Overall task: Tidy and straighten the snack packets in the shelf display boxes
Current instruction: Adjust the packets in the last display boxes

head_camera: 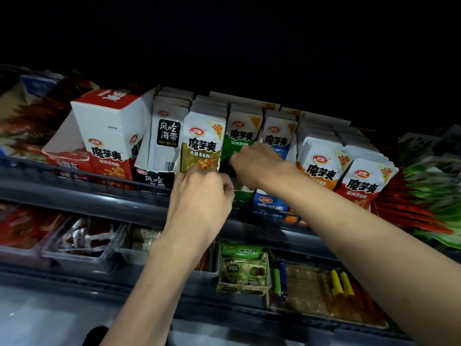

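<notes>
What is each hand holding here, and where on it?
The left hand pinches the olive packet at its bottom edge; the right hand grips the green packet by its lower part.

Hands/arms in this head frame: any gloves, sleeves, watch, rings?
Nothing worn that this view shows. The left hand and right hand are bare: no gloves, and no rings show. The left forearm and right forearm are bare right to the picture's edges, with no sleeve cuff, watch or wristband. No markings show, though the light is dim.
</notes>
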Action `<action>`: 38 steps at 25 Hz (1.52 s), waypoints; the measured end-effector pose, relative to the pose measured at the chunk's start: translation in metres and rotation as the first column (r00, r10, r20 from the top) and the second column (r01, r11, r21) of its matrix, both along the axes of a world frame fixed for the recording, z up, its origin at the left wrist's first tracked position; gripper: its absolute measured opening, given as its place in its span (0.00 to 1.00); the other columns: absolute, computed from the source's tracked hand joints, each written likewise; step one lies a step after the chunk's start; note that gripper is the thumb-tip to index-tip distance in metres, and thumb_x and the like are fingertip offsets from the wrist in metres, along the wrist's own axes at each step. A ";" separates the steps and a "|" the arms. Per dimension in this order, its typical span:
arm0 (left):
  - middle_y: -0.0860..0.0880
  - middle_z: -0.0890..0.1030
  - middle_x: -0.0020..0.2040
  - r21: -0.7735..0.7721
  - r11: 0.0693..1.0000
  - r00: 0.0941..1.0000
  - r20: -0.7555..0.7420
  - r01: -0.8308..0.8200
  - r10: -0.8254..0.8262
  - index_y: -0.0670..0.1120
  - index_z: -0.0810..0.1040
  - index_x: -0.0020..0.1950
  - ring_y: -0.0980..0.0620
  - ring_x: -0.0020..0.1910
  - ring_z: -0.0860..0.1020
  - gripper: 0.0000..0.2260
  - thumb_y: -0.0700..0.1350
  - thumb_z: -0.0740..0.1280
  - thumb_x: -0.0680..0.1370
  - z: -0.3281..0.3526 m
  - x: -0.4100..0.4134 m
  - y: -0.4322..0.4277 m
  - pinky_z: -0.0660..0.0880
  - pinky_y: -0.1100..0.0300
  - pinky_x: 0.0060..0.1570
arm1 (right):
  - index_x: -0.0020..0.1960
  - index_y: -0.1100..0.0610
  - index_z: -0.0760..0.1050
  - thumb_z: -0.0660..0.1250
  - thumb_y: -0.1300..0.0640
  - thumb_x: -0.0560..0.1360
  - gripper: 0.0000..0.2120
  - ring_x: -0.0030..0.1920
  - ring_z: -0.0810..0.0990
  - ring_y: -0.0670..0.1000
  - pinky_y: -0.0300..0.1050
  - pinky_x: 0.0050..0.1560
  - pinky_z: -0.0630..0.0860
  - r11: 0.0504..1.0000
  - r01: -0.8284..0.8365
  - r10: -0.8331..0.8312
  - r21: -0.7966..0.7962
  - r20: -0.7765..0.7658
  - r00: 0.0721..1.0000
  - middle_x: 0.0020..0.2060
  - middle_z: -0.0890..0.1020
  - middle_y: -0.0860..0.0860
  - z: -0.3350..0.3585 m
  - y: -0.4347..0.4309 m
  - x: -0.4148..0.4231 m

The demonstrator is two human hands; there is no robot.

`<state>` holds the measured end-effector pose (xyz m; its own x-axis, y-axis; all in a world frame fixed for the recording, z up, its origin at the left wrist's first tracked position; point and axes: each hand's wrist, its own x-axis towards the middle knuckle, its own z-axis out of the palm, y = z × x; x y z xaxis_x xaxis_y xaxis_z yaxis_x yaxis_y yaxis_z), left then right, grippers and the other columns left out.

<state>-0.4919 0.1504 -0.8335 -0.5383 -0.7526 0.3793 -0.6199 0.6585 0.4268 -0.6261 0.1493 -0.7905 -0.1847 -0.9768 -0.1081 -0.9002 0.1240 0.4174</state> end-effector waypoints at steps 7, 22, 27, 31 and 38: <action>0.51 0.80 0.45 0.047 0.987 0.972 -0.170 -0.155 0.161 0.51 0.82 0.50 0.49 0.42 0.74 0.06 0.45 0.65 0.78 0.016 0.025 -0.002 0.72 0.54 0.46 | 0.50 0.55 0.80 0.59 0.67 0.77 0.13 0.48 0.79 0.57 0.49 0.46 0.74 0.924 -0.005 0.100 -0.381 0.229 0.968 0.45 0.81 0.53 0.015 0.025 0.007; 0.46 0.82 0.48 0.066 0.980 0.981 0.052 -0.190 0.186 0.50 0.79 0.51 0.43 0.45 0.76 0.08 0.48 0.61 0.80 0.012 0.036 -0.007 0.64 0.56 0.44 | 0.48 0.53 0.79 0.61 0.60 0.80 0.08 0.46 0.76 0.52 0.49 0.64 0.67 0.949 -0.272 0.290 -0.161 0.098 0.952 0.41 0.78 0.49 -0.001 -0.004 0.044; 0.45 0.82 0.47 0.058 0.981 0.982 0.035 -0.185 0.184 0.50 0.80 0.51 0.45 0.40 0.70 0.09 0.47 0.61 0.80 0.013 0.039 -0.007 0.63 0.56 0.44 | 0.44 0.50 0.71 0.59 0.58 0.82 0.09 0.44 0.69 0.52 0.49 0.63 0.65 0.969 -0.239 0.243 -0.056 0.103 0.964 0.35 0.70 0.47 0.006 -0.003 0.049; 0.45 0.82 0.47 0.055 0.983 0.984 0.026 -0.177 0.176 0.50 0.81 0.52 0.43 0.44 0.76 0.09 0.47 0.61 0.79 0.012 0.039 -0.008 0.63 0.55 0.44 | 0.35 0.48 0.65 0.58 0.59 0.82 0.17 0.45 0.71 0.51 0.49 0.63 0.59 0.972 -0.221 0.227 -0.084 0.069 0.972 0.38 0.75 0.47 0.002 -0.004 0.052; 0.45 0.83 0.48 0.064 0.982 0.984 0.019 -0.180 0.179 0.52 0.81 0.54 0.43 0.45 0.76 0.10 0.48 0.61 0.79 0.009 0.038 -0.010 0.67 0.54 0.47 | 0.53 0.50 0.80 0.60 0.64 0.79 0.13 0.50 0.72 0.55 0.54 0.65 0.68 0.969 -0.188 0.229 -0.160 0.299 0.926 0.43 0.78 0.49 -0.007 -0.002 0.038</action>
<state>-0.4538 0.1404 -0.8243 -0.3969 -0.8603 0.3200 -0.7311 0.5071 0.4564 -0.5881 0.1477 -0.7970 0.0480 -0.9988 -0.0003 -0.9934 -0.0477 0.1040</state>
